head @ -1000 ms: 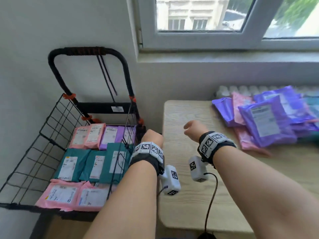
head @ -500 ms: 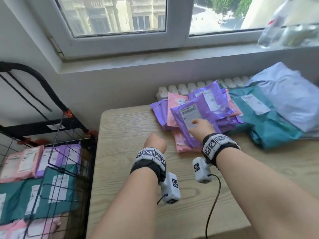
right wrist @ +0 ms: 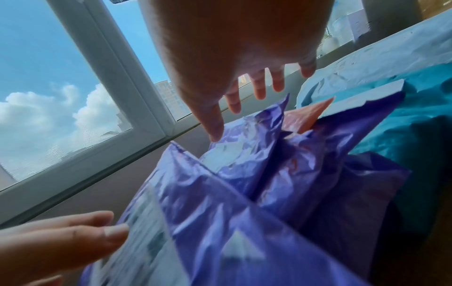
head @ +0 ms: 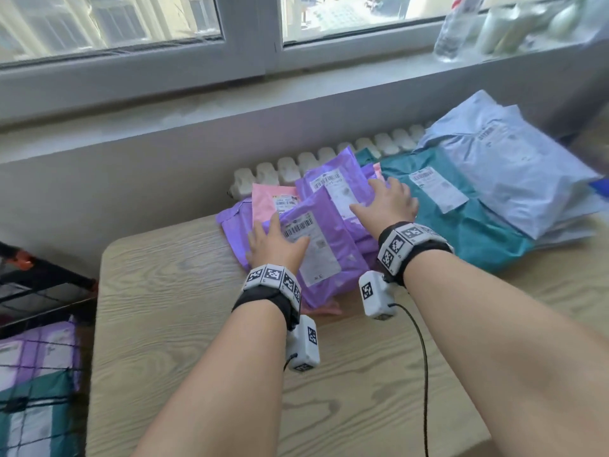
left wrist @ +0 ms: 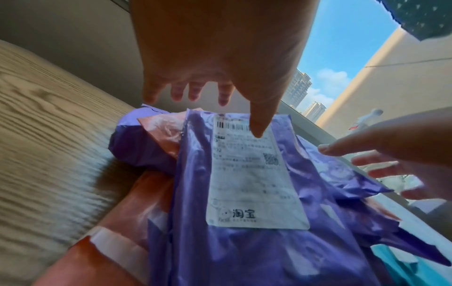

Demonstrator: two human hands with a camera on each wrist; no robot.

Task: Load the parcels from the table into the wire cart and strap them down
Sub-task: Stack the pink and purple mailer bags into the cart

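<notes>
A heap of purple and pink mailer parcels lies at the back of the wooden table (head: 171, 324). On top is a purple parcel (head: 329, 255) (left wrist: 244, 241) with a white label. My left hand (head: 276, 242) (left wrist: 215, 108) hovers over its left end, fingers spread and straight. My right hand (head: 385, 201) (right wrist: 247, 108) reaches over a second purple parcel (head: 329, 186) (right wrist: 244, 154) behind it, fingers also spread. A pink parcel (head: 273, 199) shows beneath. The wire cart (head: 36, 374) at the lower left holds purple and teal parcels.
Teal parcels (head: 461, 219) and a stack of pale blue ones (head: 514, 169) fill the table's right side. A radiator (head: 296, 166) runs behind the table under the window sill, which carries bottles (head: 458, 28). A cable (head: 425, 374) hangs from my right wrist.
My view swung from the cart to the table. Both hands travelled forward and right, uncurling, and now spread over the purple parcels.
</notes>
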